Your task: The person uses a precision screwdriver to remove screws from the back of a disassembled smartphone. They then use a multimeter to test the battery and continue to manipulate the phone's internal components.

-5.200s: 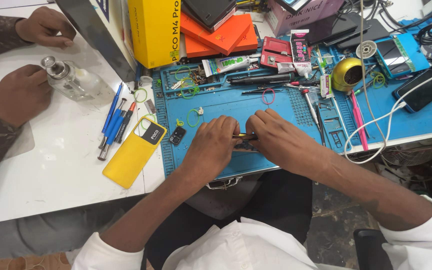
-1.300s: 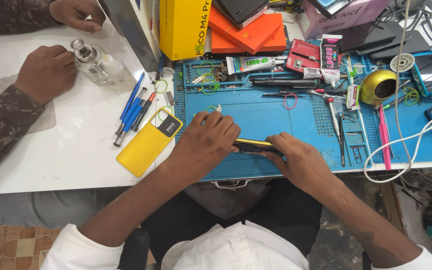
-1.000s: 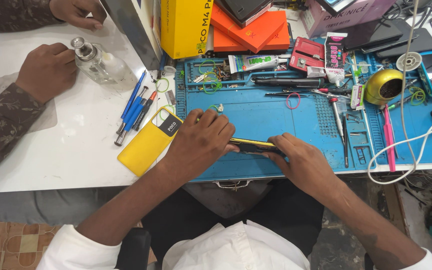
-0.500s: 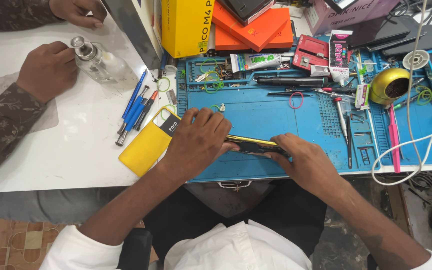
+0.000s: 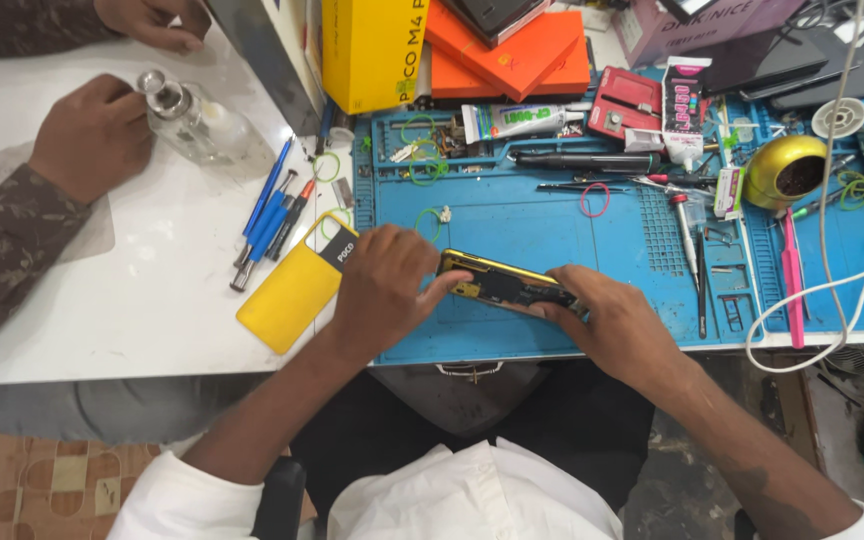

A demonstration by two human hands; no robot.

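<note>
Our left hand's fingers [image 5: 449,287] press together on the near left end of the opened yellow-edged smartphone with its back off and dark circuitry showing [image 5: 505,285], and the fingers of our right hand [image 5: 564,303] curl round its right end, pinching the frame. The phone lies tilted, long side toward us, just above the blue silicone repair mat [image 5: 542,225] near the front edge of the counter, between our left hand [image 5: 384,290] and our right hand [image 5: 617,325].

We judge this phone light and stiff along its metal rim but fragile in the middle: the bare board and thin connectors would not stand pressure, so we hold it by the two short ends and the rim, never the open face. The glossy frame looks slippery, which calls for a firm pinch.

Just left of our left hand lies the flat yellow plastic back cover [image 5: 297,285], half on the mat, half on the white counter [image 5: 152,300]. Beyond it sit blue-handled tools [image 5: 267,210]. Farther up the mat we see a red rubber band [image 5: 592,198] and a gold round pot [image 5: 787,170]. At far left another person's hand [image 5: 92,135] holds a clear glass bottle [image 5: 197,120]
</note>
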